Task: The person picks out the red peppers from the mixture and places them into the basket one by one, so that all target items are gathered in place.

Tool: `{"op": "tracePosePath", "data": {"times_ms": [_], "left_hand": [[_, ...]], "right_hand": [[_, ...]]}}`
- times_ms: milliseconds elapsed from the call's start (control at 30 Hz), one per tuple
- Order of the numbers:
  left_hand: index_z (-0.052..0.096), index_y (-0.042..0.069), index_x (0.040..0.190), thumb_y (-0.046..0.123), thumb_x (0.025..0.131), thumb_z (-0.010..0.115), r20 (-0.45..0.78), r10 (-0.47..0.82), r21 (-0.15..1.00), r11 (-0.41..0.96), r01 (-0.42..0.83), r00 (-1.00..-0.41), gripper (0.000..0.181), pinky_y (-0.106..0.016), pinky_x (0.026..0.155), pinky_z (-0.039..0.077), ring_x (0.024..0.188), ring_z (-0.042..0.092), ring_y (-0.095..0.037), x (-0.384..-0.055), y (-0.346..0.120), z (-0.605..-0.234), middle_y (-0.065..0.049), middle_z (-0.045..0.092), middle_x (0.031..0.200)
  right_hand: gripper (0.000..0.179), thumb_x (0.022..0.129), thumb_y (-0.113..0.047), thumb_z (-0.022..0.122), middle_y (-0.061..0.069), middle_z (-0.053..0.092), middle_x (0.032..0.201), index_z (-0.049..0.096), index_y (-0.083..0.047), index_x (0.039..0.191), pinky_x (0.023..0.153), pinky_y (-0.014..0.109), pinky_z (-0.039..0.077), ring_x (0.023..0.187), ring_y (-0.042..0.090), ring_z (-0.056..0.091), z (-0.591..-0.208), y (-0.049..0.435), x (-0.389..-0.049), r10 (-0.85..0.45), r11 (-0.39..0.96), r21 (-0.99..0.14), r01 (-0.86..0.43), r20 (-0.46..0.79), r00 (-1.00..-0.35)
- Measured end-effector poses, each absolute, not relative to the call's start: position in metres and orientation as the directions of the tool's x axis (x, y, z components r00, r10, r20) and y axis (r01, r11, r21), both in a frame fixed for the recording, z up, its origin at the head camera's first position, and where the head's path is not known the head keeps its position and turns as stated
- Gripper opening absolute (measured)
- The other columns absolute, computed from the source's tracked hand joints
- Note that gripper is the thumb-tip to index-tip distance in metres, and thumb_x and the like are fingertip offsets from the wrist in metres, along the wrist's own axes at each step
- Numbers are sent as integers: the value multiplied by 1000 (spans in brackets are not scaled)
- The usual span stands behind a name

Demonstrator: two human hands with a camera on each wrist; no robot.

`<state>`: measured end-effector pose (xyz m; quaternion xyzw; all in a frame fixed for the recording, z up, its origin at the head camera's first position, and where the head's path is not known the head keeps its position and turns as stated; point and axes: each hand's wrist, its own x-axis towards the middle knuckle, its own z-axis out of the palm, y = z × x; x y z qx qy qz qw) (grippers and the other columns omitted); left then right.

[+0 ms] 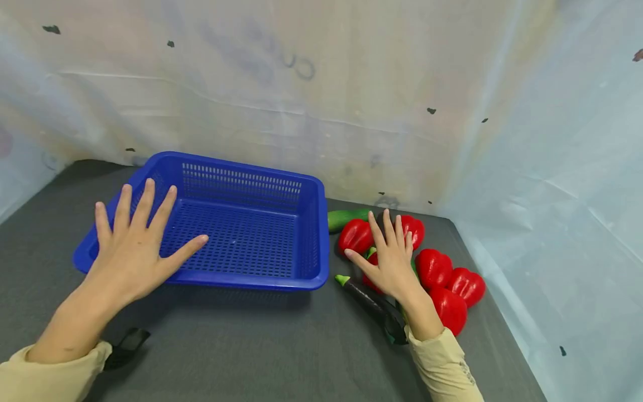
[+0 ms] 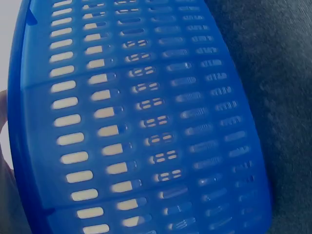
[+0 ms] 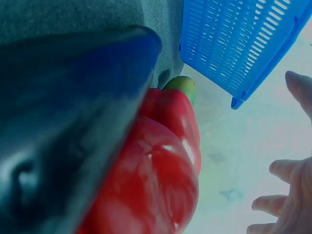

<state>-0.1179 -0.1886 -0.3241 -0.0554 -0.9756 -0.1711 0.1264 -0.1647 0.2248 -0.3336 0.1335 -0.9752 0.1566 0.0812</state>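
My left hand, its fingers spread wide, is over the left side of a blue perforated plastic basket. Whether it touches the rim cannot be told. Nothing shows inside the basket. To its right, my right hand hovers with fingers straight and apart above a group of vegetables, holding nothing. Several red bell peppers lie around and beyond that hand. A dark purple eggplant rests on the near side, its green tip towards the basket. Behind is a green cucumber, partly hidden by a pepper.
The dark grey table extends under everything. Pale plastic sheeting hangs along the back and right edges. A black strap is at my left wrist.
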Motion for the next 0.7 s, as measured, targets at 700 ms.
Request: {"op": "tracePosePath", "data": {"times_ms": [700], "left_hand": [[-1, 11, 155, 70, 86, 47, 211, -36, 285, 958, 27, -977, 102, -68, 106, -20, 142, -20, -45, -116, -237, -337, -20, -19, 157]], "right_hand": [[91, 84, -39, 70, 17, 5, 161, 17, -15, 155, 112, 67, 8, 147, 42, -1, -341, 219, -170, -265, 871, -381, -310, 168, -950]]}}
